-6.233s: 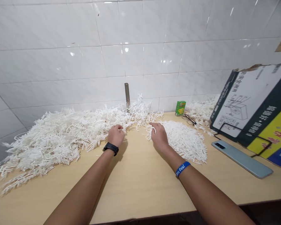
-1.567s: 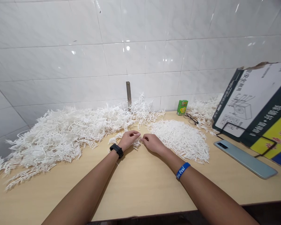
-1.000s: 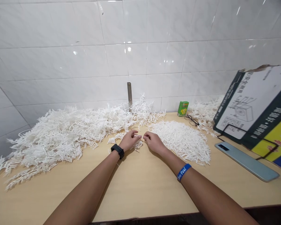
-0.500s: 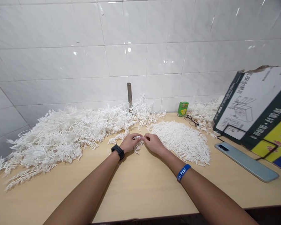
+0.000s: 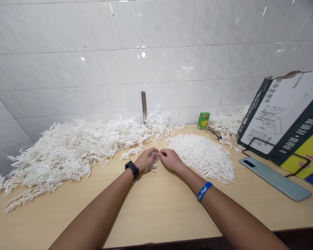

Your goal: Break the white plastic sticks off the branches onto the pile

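My left hand [image 5: 144, 159], with a black watch on its wrist, is closed around a small bunch of white branched plastic strands [image 5: 153, 167]. Loose ends of the bunch hang below the fingers. Meeting it at the fingertips, my right hand [image 5: 171, 160] pinches at the bunch's right side; the exact bit between its fingers is too small to make out. A large tangled heap of white branched strands [image 5: 75, 146] spreads to the left. Just beyond my right hand lies a flatter pile of short, separate white pieces [image 5: 202, 156].
A green box [image 5: 203, 120] and black-framed glasses [image 5: 213, 133] are near the tiled wall [image 5: 172, 66]. More white strands [image 5: 228, 125] lie behind them. On the right, a pale blue phone [image 5: 276, 178] rests before a printed carton [image 5: 284, 118]. A metal strip [image 5: 144, 106] stands against the wall.
Both hands stay nearly in place. My left fingers have shifted slightly on the bunch, and its hanging ends sit a little differently.
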Demonstrator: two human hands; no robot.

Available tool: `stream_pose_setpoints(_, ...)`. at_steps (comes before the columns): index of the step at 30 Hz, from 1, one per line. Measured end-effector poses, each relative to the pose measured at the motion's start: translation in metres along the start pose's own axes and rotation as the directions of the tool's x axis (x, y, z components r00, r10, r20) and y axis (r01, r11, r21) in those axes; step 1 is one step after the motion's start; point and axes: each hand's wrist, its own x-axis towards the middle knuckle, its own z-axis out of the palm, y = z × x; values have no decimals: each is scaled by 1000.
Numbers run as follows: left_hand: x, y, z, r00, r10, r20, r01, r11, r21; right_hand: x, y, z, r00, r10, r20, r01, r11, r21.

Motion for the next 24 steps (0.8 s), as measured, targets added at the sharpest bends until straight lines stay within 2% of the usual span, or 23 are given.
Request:
stream_pose_setpoints(6, 0, 0, 0, 1000, -5, -15, 6, 997, 74, -2, -2, -1, 1000, -20, 5, 20, 1000, 12)
stream_pose_setpoints(12, 0, 0, -1, 1000, 5, -29, -3, 999, 53, -2, -2, -1, 1000, -25, 6, 24, 999, 20)
stream_pose_setpoints(24, 3, 0, 1, 996, -79, -34, 78, 996, -33, -2, -2, -2, 998, -41, -49, 41, 999, -13)
